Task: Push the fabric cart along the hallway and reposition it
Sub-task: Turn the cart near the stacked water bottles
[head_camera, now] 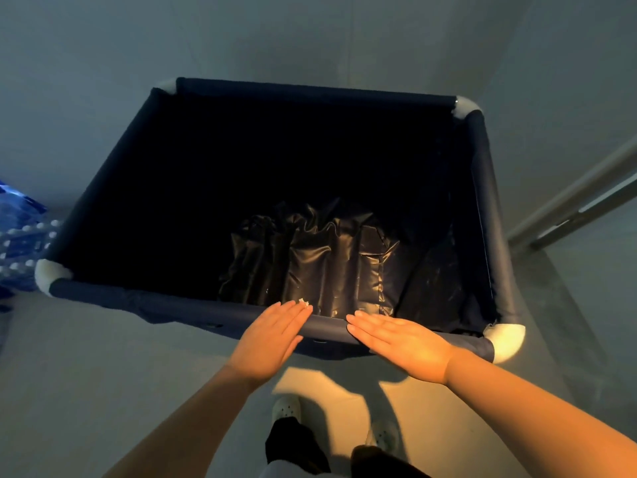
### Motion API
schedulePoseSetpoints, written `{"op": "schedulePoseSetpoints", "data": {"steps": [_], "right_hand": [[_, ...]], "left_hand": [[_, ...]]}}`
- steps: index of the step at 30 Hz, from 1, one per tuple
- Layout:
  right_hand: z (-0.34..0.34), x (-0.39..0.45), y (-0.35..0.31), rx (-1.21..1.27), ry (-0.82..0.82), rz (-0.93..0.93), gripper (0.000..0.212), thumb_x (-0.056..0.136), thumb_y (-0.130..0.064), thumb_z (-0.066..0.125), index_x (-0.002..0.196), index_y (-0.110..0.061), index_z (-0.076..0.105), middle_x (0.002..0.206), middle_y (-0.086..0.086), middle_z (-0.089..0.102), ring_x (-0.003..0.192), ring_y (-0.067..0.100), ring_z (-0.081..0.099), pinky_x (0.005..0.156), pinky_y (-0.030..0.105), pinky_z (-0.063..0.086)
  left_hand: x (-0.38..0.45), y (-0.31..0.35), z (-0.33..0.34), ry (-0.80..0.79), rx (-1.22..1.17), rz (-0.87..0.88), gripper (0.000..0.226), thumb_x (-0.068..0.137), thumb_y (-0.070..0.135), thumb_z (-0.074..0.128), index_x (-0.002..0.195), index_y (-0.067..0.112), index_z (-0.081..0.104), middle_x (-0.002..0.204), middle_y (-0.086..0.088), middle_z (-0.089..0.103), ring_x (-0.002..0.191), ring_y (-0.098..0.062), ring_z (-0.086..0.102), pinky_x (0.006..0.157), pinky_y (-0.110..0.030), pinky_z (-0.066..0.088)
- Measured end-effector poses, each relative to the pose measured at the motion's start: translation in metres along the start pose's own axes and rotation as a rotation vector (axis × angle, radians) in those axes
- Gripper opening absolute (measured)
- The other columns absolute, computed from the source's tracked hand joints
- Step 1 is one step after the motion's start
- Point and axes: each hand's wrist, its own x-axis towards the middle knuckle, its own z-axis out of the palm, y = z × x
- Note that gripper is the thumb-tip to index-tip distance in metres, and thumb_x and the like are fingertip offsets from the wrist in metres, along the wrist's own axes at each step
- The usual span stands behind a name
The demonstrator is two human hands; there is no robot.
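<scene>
Two forearms reach up from the bottom of the frame, above a pair of pale shoes (382, 434), as a person stands at a fabric cart (482, 174) in a grey hallway. The left hand (272, 336) and right hand (400, 343) lie flat and open, fingers straight, palms pressed on the near rail (327, 327) at lower centre, gripping nothing. The dark blue cart fills mid-frame, with crumpled black material (310, 260) at its bottom. Blue packaged goods (20, 243) sit just beside its left corner, and a door frame (568, 208) stands at right. Hands set, the push appears underway or about to begin; how far it has rolled cannot be told, and repositioning apparently remains.
</scene>
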Motion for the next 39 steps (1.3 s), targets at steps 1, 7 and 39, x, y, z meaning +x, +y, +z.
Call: {"op": "schedulePoseSetpoints", "data": {"steps": [1, 7, 39], "right_hand": [[0.0, -0.012, 0.006, 0.002, -0.011, -0.011, 0.077, 0.086, 0.005, 0.057, 0.148, -0.01, 0.016, 0.154, 0.008, 0.017, 0.14, 0.019, 0.013, 0.112, 0.034, 0.013], [0.0, -0.087, 0.051, -0.054, -0.058, -0.08, 0.079, 0.086, 0.002, 0.058, 0.149, -0.011, 0.013, 0.154, 0.008, 0.02, 0.141, 0.019, 0.016, 0.112, 0.034, 0.023], [-0.009, -0.187, 0.14, -0.109, -0.014, 0.103, 0.057, 0.097, -0.021, 0.045, 0.147, -0.013, 0.019, 0.152, 0.007, 0.027, 0.14, 0.023, 0.02, 0.11, 0.04, 0.032]], "left_hand": [[0.005, 0.01, -0.001, -0.018, -0.006, 0.039, 0.055, 0.082, 0.025, 0.068, 0.131, 0.007, 0.049, 0.127, -0.007, 0.059, 0.116, -0.022, 0.054, 0.1, -0.04, 0.04], [0.047, 0.058, -0.004, -0.133, 0.05, 0.291, 0.057, 0.088, 0.029, 0.062, 0.137, 0.011, 0.041, 0.138, -0.006, 0.049, 0.126, -0.019, 0.045, 0.105, -0.034, 0.034], [0.186, 0.11, 0.02, -0.288, -0.095, 0.365, 0.06, 0.097, 0.036, 0.044, 0.147, 0.014, 0.018, 0.151, -0.01, 0.027, 0.138, -0.023, 0.024, 0.111, -0.035, 0.021]]}}
